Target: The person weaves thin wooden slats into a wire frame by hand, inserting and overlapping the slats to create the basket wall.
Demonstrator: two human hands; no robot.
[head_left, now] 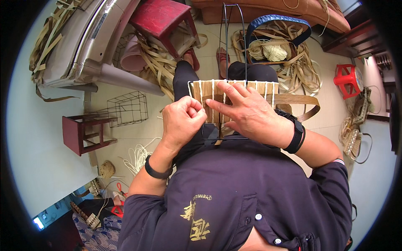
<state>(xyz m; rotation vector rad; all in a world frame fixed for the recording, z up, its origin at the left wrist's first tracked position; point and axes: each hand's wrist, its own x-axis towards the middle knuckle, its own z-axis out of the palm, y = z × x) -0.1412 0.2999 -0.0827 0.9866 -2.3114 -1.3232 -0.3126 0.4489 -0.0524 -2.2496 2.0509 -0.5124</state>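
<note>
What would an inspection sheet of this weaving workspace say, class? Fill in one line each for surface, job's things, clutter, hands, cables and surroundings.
Surface: pale tiled floor; the work rests on the person's lap.
Job's things: half-woven panel of flat tan strips on a black wire frame, with a long loose strip trailing to the right.
Clutter: heaps of flat strips, a bundle of pale cord, white cords.
Hands: left hand closed in a fist at the panel's edge; right hand spread flat on the panel.
Cables: nothing seen.
Surroundings: empty wire frame, dark red stools, small red stool, blue-handled basket.
</note>
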